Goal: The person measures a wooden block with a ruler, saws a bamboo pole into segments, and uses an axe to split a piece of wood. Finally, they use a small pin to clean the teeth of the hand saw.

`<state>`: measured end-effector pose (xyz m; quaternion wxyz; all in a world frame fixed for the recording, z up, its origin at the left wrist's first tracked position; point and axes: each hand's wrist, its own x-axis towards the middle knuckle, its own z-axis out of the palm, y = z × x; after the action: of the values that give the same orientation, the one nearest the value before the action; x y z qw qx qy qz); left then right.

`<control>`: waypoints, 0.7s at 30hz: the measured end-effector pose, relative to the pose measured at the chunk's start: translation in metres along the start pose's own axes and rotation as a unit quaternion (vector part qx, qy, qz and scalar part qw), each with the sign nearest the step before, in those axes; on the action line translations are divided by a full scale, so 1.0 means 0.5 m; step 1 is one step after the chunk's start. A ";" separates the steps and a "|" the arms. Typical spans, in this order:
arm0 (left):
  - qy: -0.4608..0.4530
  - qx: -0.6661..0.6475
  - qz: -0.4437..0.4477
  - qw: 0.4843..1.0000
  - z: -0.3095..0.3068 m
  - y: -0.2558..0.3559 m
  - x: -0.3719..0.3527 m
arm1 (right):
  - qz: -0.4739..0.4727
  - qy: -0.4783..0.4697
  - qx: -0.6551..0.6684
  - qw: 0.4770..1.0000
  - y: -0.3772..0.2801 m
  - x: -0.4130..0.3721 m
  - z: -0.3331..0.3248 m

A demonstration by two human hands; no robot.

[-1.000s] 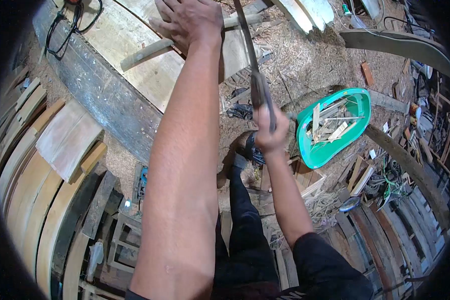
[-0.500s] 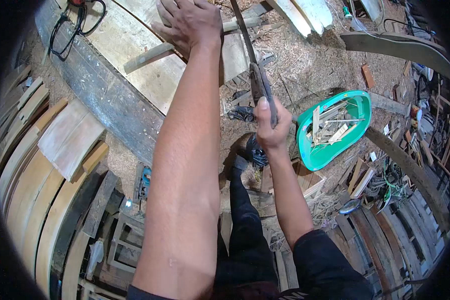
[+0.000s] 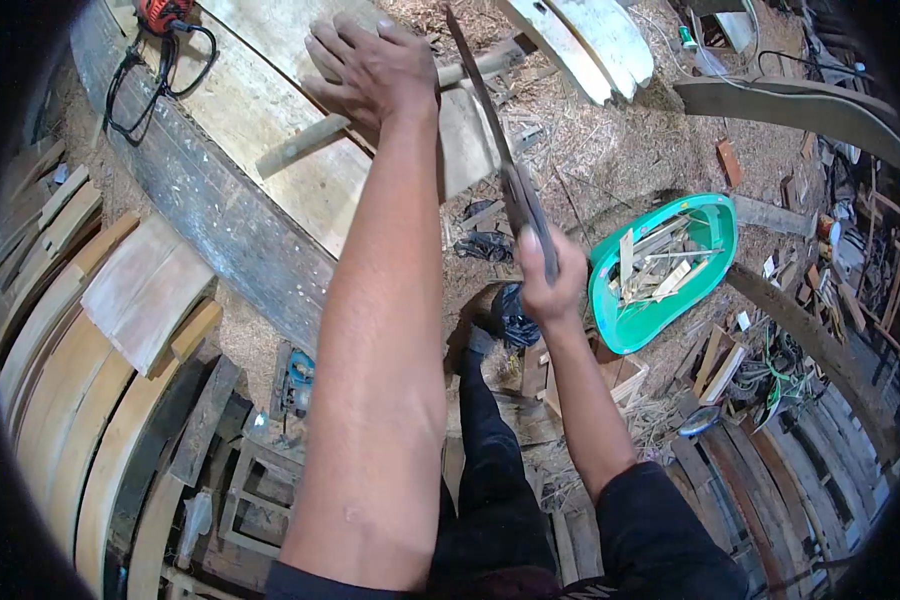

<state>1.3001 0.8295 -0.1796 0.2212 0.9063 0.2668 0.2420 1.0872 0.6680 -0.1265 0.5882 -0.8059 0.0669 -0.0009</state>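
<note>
My left hand point(image 3: 385, 75) presses on a narrow wooden stick point(image 3: 305, 145), fingers spread over it. The stick lies across pale boards point(image 3: 240, 80) and its right end extends past their edge. My right hand point(image 3: 550, 275) is wrapped round the handle of a hand saw point(image 3: 530, 210). The saw's long dark blade points up and away, close to the right part of the stick; whether it touches the wood is unclear.
A green tub point(image 3: 605, 325) of wood scraps stands at the right. A red power tool point(image 3: 163, 14) with a black cord lies at upper left. A blue tool point(image 3: 298, 368) is on the floor. Curved planks point(image 3: 90, 450) are stacked at left, and a curved board point(image 3: 790, 105) is at upper right.
The whole view has shifted slightly, with most of the scene lower in the frame. My left hand stays on the stick and my right hand still grips the saw, its blade a little more tilted.
</note>
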 end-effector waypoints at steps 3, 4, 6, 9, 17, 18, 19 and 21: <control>0.048 0.037 0.025 0.998 0.012 -0.003 0.008 | 0.018 -0.002 0.003 1.000 -0.017 -0.031 -0.019; 0.046 0.041 0.025 0.998 0.008 -0.002 0.002 | 0.046 -0.002 0.005 0.999 -0.022 -0.011 -0.015; 0.050 0.051 0.027 0.997 0.006 -0.001 0.004 | 0.102 -0.005 0.007 0.995 -0.030 0.043 0.007; 0.049 0.062 0.022 0.997 0.006 0.004 0.002 | 0.049 0.009 0.011 0.999 -0.044 0.019 -0.002; 0.034 0.084 0.017 0.996 -0.004 0.003 0.000 | 0.116 -0.023 -0.013 0.993 -0.045 0.059 0.005; 0.031 0.078 0.016 0.996 -0.002 0.006 0.004 | 0.089 -0.017 -0.012 0.996 -0.045 0.053 0.001; 0.031 0.077 0.017 0.996 0.002 0.009 0.011 | 0.059 -0.014 -0.010 0.998 -0.043 0.038 -0.005; 0.019 0.078 0.015 0.997 -0.004 0.006 0.004 | 0.012 -0.001 0.002 1.000 -0.034 -0.030 -0.026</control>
<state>1.3016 0.8287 -0.1759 0.1409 0.9199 0.2756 0.2406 1.0729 0.6623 -0.1053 0.5897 -0.8040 0.0761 0.0066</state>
